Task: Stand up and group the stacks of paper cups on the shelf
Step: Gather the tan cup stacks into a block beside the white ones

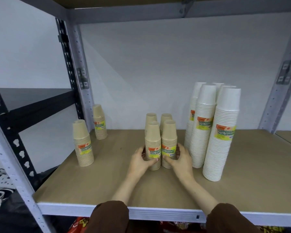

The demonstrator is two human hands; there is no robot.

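Several short tan cup stacks stand upright in a tight cluster at mid-shelf. My left hand grips the front left tan stack, and my right hand grips the front right tan stack. Two more tan stacks stand right behind them. A lone tan stack stands at the left, and another tan stack sits in the back left corner. Several tall white cup stacks stand grouped on the right, all upright.
The brown shelf board has a grey front rail. Grey uprights frame both sides, and a black shelving unit stands to the left. White cables lie on the floor at lower left. Colourful packets show below the shelf.
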